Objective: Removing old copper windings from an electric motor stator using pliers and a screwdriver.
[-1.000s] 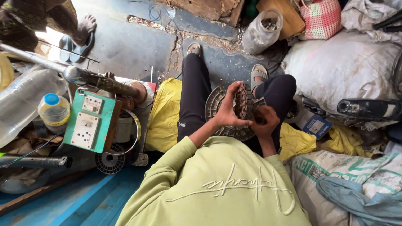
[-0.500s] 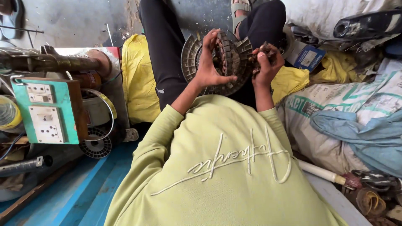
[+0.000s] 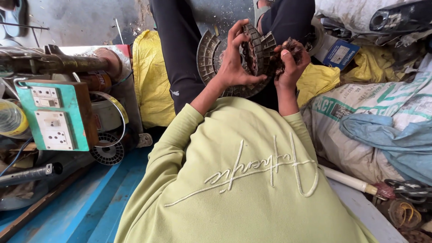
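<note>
Taking the round slotted metal core (image 3: 256, 47) as the landmark, far to its left a teal switch box (image 3: 56, 117) with white sockets stands on edge against a cluttered heap, with a rusty metal shaft (image 3: 54, 63) lying above it and a small black ribbed disc (image 3: 108, 153) just below it on the blue floor (image 3: 85, 202). Between that heap and the core lies a crumpled yellow cloth (image 3: 150, 81), pressed against the person's black trouser leg (image 3: 177, 54). Directly behind the core, touching or nearly touching it, a wider grey ribbed disc (image 3: 209, 54) leans in the lap. The left hand (image 3: 234, 58) is spread wide over the core's left face, fingers splayed across the top and thumb hooked under its lower edge, holding it upright. The core itself sits between the two hands, above the lap, its toothed rim turned toward the camera. Just right of it the right hand (image 3: 292, 63) is closed narrowly around a dark tangled clump at the core's right edge; what the clump is cannot be told. Further right a small blue box (image 3: 342, 54) rests on more yellow cloth, and below that a printed white sack (image 3: 360, 117) carries a folded blue cloth (image 3: 387, 139). Nearest the camera, the pale green sweatshirt (image 3: 243, 180) fills the foreground.
</note>
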